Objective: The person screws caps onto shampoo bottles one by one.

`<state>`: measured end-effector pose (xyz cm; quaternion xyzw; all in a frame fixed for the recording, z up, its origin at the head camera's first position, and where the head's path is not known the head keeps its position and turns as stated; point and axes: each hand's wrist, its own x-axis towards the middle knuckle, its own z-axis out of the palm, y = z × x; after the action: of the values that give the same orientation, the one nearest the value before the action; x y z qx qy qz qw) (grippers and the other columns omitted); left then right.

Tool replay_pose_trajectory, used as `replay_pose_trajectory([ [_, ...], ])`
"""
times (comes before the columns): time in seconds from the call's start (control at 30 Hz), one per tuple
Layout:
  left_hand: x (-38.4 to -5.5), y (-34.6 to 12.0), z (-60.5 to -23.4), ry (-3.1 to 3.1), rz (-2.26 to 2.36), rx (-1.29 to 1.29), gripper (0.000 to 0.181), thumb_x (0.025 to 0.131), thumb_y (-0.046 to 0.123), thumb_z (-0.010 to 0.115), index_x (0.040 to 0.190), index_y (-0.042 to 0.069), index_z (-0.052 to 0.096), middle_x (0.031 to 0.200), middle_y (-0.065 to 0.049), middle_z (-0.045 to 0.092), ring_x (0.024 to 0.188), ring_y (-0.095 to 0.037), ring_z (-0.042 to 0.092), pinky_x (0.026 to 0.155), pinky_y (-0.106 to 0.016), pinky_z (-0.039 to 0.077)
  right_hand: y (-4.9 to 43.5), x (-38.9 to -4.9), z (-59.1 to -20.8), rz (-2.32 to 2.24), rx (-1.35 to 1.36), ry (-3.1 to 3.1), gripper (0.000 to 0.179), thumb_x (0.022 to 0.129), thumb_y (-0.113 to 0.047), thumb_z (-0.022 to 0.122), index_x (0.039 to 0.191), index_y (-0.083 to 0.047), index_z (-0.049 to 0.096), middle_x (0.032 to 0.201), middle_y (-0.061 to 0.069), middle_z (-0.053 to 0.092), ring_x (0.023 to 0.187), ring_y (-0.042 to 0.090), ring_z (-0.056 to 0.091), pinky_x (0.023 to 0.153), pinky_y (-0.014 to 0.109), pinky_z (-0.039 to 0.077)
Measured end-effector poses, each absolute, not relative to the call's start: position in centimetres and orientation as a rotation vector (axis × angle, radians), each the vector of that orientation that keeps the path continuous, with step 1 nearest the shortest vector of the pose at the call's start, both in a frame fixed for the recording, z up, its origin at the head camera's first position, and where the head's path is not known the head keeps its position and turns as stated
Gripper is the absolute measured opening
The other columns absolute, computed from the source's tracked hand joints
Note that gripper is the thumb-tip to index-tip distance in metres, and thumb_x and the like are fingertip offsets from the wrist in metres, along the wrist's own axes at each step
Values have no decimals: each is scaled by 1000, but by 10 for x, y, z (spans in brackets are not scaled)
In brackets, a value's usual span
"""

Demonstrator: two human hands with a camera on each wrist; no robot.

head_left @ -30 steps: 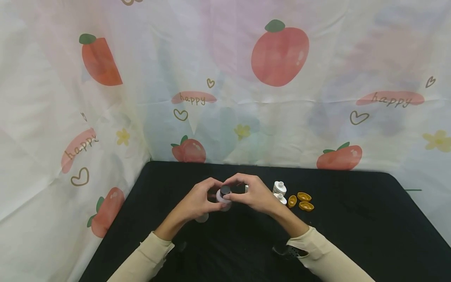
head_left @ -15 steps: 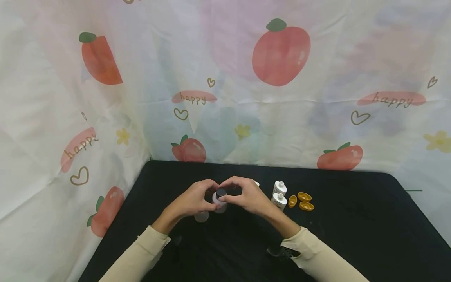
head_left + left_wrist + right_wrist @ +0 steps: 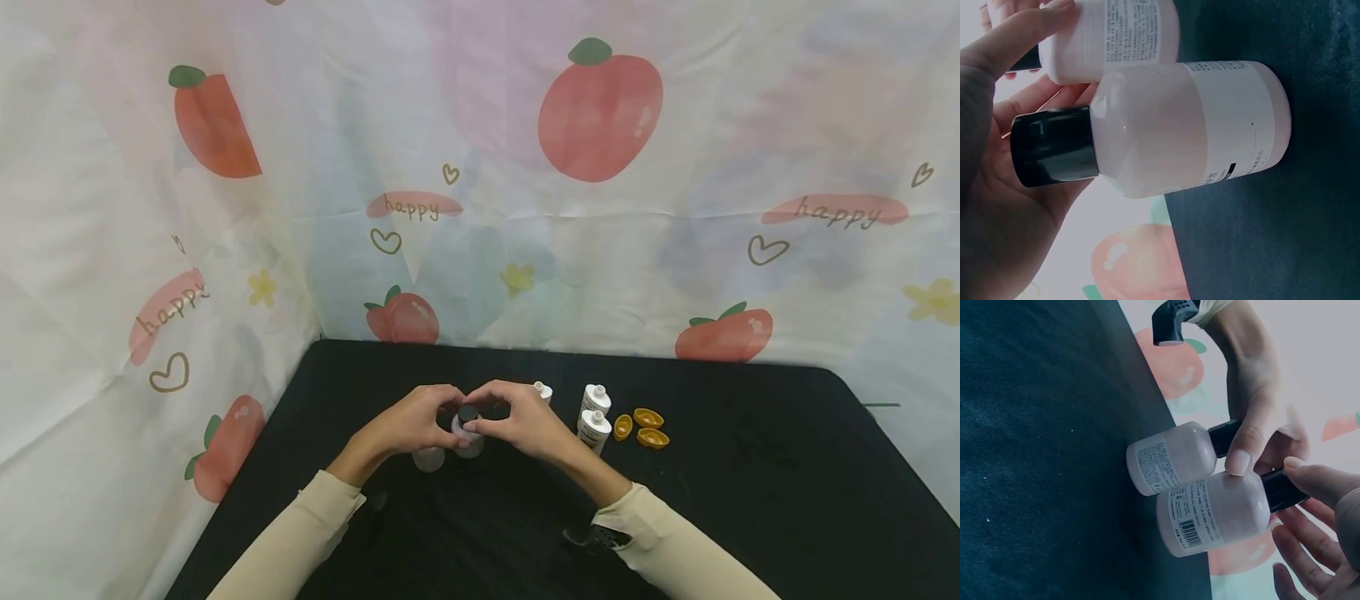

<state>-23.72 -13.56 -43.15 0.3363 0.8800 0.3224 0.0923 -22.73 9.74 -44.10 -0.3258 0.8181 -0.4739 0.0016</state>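
Note:
Both hands meet at a pale pink bottle (image 3: 470, 447) with a black cap (image 3: 468, 412), left of centre on the dark table. My left hand (image 3: 416, 423) grips the bottle's body near the shoulder, its thumb on the pink side in the right wrist view. With thumb and fingers, my right hand (image 3: 525, 419) pinches the black cap (image 3: 1282, 489). A second pink bottle (image 3: 1154, 131), also black-capped, stands upright just beside it, under the left palm. In the head view that bottle (image 3: 428, 459) is mostly covered by the left hand.
White open-necked bottles (image 3: 595, 427) stand right of the right hand, and another white bottle (image 3: 545, 392) peeks out behind it. Three small gold ingot-shaped pieces (image 3: 647, 418) lie farther right. A fruit-printed curtain (image 3: 480, 275) rises behind the black-covered table (image 3: 750, 467).
Both hands and the capped pink bottle have shifted slightly left and lower in the head view. More of the white bottles shows beside the right hand and forearm.

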Motion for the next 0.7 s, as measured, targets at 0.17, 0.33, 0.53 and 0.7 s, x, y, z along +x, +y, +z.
replay_pose_trajectory([
  [0.17, -241, -133, -432, 2589, 880, 1020, 43, 83, 21, 86, 119, 4, 68, 102, 2, 66, 91, -19, 64, 79, -31, 55, 96, -227, -444, -1463, -1004, 2573, 31, 88, -27, 82, 116, -18, 73, 112, -7, 71, 107, 14, 66, 95, 50, 54],
  [0.33, -242, -132, -436, 2586, 831, 1028, 42, 82, 20, 86, 116, 3, 68, 98, 4, 64, 88, -20, 62, 75, -27, 52, 95, -225, -446, -1456, -1003, 2564, 32, 88, -26, 82, 116, -14, 73, 112, 1, 73, 107, 19, 67, 94, 49, 54],
  [0.53, -241, -132, -438, 2568, 827, 1013, 38, 82, 17, 86, 113, 4, 68, 96, 5, 64, 89, -25, 64, 75, -26, 52, 93, -223, -449, -1465, -1031, 2552, 31, 88, -24, 82, 115, -13, 74, 111, 2, 73, 104, 17, 68, 93, 49, 55],
  [0.7, -239, -131, -437, 2587, 774, 1006, 35, 81, 16, 85, 110, 7, 69, 93, 6, 63, 83, -20, 62, 69, -25, 51, 92, -222, -452, -1470, -1033, 2555, 29, 88, -23, 82, 114, -13, 74, 110, -1, 73, 104, 17, 68, 93, 49, 55],
])
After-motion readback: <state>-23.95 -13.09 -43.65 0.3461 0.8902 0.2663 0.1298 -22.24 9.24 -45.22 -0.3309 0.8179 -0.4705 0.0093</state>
